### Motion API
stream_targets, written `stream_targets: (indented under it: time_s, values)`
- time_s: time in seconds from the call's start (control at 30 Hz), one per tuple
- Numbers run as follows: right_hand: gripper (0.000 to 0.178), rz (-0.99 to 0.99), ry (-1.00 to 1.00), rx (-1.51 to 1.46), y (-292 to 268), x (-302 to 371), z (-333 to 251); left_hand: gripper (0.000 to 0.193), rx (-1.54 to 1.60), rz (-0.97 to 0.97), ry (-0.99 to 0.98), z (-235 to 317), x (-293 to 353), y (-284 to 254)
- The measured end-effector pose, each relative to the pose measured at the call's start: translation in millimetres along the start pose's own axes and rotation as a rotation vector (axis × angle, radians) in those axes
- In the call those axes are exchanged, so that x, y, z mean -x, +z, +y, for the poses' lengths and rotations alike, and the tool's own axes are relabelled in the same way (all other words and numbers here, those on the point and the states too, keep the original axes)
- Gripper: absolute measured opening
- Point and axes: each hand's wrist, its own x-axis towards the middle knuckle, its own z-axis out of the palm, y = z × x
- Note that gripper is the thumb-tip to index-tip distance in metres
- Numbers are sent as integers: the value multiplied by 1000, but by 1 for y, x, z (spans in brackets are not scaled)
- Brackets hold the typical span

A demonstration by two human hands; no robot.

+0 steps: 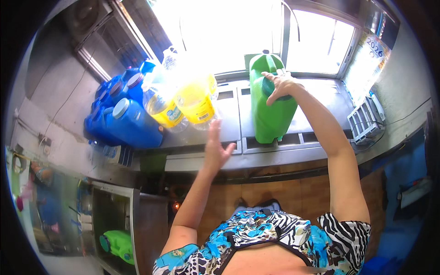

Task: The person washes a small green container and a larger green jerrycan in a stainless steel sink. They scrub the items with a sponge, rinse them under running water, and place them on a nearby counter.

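A tall green plastic jug stands upright on the metal counter by the window. My right hand reaches over its dark green cap, thumb and fingers spread around the cap's sides; part of the cap is hidden beneath it. My left hand is in the air before the counter's front edge, fingers stretched and thumb apart, holding nothing. Nearest to it are large clear bottles with yellow labels, one just beyond the fingertips and another farther left.
Several blue jugs crowd the counter's left end. A grey slatted rack stands at the right end, under a wall calendar. Below left, another green container lies inside a metal-framed compartment. Brown tiles cover the floor.
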Motion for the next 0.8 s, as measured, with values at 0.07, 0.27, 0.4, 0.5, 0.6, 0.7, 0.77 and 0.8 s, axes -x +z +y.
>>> stream_targets:
  time_s: [0.07,0.27,0.4,0.5,0.6,0.7,0.77,0.8]
  values:
    - [120,-41,-56,13,-5,-6,3,107,-62,-165,-26,11,-26,34]
    - [114,-64,-113,85,-13,-13,0,146,-40,-286,-54,13,-120,113]
    - [111,-87,-129,133,-22,-12,-4,153,89,-280,-45,-4,-163,142]
    - [108,-154,-226,123,-38,-18,-4,151,150,-350,-118,-18,-172,144]
    - [102,-197,-287,38,-58,-27,3,147,228,-319,-26,-26,-184,145]
    - [90,-169,-345,-194,-74,-38,24,143,210,-341,-40,-28,-200,143]
    - [78,-198,-231,-547,-82,-43,49,141,275,-351,-125,-25,-211,144]
    - [72,-43,-241,-628,-81,-46,63,140,308,-356,-173,-23,-216,146]
